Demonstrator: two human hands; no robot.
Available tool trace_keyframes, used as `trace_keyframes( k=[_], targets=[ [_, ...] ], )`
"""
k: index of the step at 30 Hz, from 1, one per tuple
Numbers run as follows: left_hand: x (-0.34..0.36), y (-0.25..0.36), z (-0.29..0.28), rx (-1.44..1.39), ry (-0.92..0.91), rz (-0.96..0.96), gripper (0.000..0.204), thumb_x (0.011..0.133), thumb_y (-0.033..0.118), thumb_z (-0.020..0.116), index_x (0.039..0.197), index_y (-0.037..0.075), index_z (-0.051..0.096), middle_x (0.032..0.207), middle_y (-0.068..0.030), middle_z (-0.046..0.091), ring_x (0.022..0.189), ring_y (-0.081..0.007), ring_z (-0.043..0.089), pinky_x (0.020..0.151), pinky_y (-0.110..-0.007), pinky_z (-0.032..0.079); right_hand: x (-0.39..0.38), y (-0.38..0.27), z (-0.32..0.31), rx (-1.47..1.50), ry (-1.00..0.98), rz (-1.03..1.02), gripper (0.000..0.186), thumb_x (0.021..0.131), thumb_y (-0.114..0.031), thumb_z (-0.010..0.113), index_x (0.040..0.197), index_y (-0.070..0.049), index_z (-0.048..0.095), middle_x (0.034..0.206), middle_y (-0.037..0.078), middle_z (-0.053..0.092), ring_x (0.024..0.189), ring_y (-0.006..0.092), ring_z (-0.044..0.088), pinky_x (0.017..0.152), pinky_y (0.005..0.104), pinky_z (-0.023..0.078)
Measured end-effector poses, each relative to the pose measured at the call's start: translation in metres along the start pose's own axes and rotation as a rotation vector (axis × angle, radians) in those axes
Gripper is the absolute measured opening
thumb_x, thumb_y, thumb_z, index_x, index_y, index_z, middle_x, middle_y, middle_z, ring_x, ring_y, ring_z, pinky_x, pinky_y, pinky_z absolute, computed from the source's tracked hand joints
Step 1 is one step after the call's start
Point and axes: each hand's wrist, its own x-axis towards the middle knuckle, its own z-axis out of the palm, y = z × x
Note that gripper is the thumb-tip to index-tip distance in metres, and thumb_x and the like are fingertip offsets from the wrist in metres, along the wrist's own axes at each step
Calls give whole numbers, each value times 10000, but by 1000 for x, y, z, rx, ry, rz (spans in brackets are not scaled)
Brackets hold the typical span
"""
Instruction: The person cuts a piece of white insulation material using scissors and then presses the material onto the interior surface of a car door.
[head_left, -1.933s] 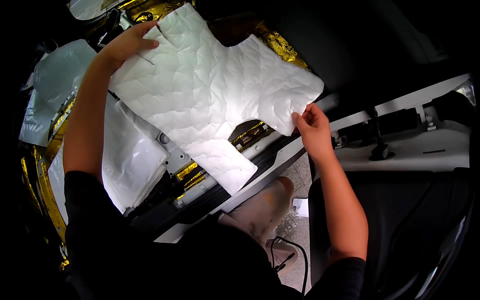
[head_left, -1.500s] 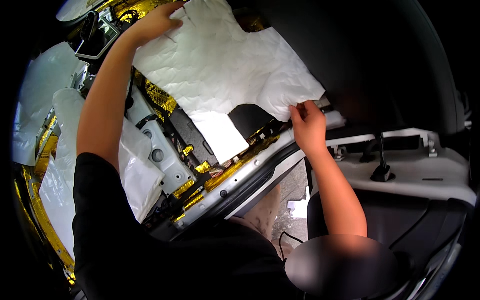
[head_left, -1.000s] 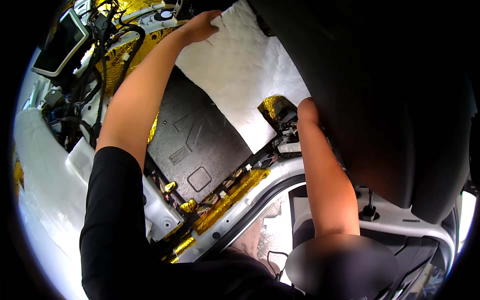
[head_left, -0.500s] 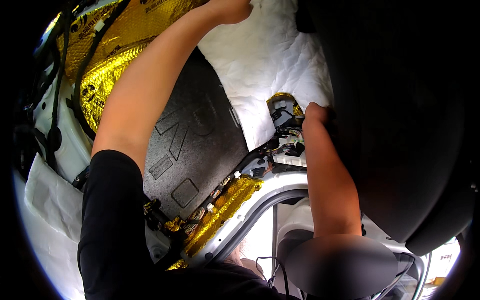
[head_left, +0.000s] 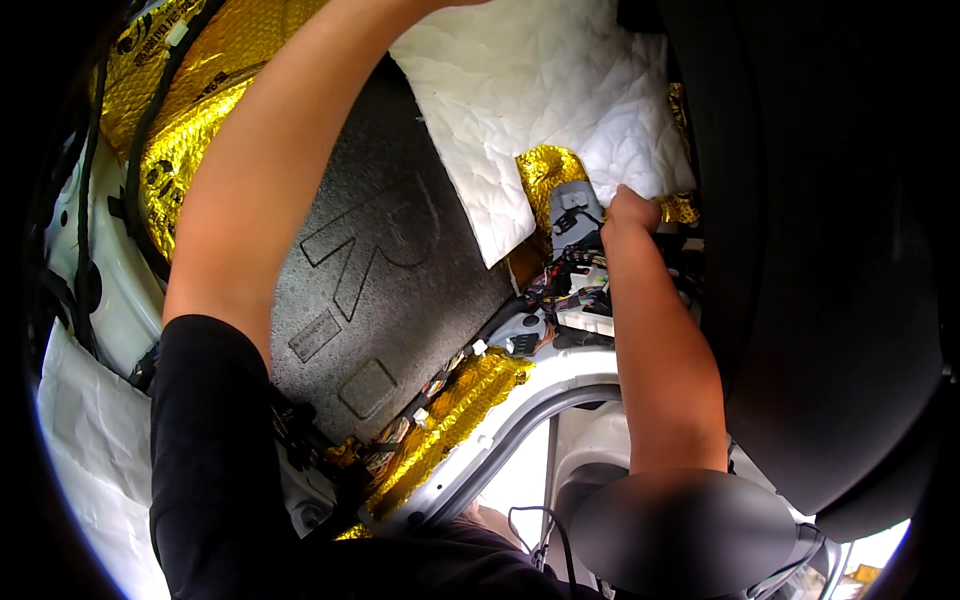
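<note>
A white quilted insulation pad [head_left: 545, 85] lies over the far part of a car's bare interior. My right hand [head_left: 632, 212] is closed on its lower right edge, beside a cutout. Through that cutout show gold foil [head_left: 550, 172] and a grey bracket [head_left: 574, 215] with black clips. My left arm reaches across to the upper edge of the view, near the pad's far left side. Only a sliver of my left hand [head_left: 455, 3] remains in view, its fingers cut off by the frame.
A dark moulded foam block [head_left: 390, 280] sits left of the pad. Wire bundles with white connectors [head_left: 590, 318] run below. Gold foil [head_left: 460, 400] lines the door sill. A large black panel [head_left: 820, 250] fills the right side; black cables [head_left: 135, 170] hang at left.
The pad's lower edge has shifted up and away with my right hand on it, uncovering more gold foil and the grey bracket. My left hand has slipped mostly past the upper edge.
</note>
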Motion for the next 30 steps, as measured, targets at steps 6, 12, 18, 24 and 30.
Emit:
trace_keyframes(
  k=[6, 12, 18, 24, 30],
  targets=[
    [7, 16, 25, -127, 40, 26, 469, 888, -8, 515, 1318, 70, 685, 1211, -255, 711, 1181, -436, 655, 985, -499, 536, 80, 24, -12, -1614, 32, -433, 341, 1011, -256, 632, 1283, -73, 729, 1316, 67, 723, 1162, 209, 690, 913, 337, 554],
    [19, 27, 44, -169, 64, 58, 428, 898, 17, 543, 1296, 56, 697, 1197, -264, 715, 1163, -444, 668, 966, -488, 552, 51, -7, -15, -1968, -61, -362, 304, 1010, -210, 636, 1272, -125, 765, 1351, 23, 716, 1180, 199, 685, 940, 383, 548],
    [14, 14, 76, -225, -51, -61, 411, 908, 46, 547, 1297, 50, 683, 1231, -273, 702, 1187, -452, 651, 999, -496, 528, 37, -24, -17, -1763, -36, -209, 318, 994, -141, 654, 1292, -156, 765, 1398, 18, 697, 1226, 212, 668, 1000, 441, 533],
    [5, -48, 119, -179, 0, -70, 502, 857, 28, 543, 1345, 26, 662, 1287, -306, 670, 1265, -444, 614, 1064, -471, 501, 56, 3, -13, -1727, 96, -293, 311, 999, -122, 625, 1275, -104, 766, 1394, 38, 702, 1261, 276, 649, 1048, 480, 485],
    [0, -18, 95, -79, -83, -95, 566, 848, 45, 570, 1412, 53, 621, 1364, -262, 650, 1294, -423, 603, 1082, -471, 499, 28, 21, -8, -120, 394, -437, 421, 961, -30, 552, 1371, 8, 638, 1445, 171, 632, 1302, 380, 612, 1098, 435, 466]
  ],
)
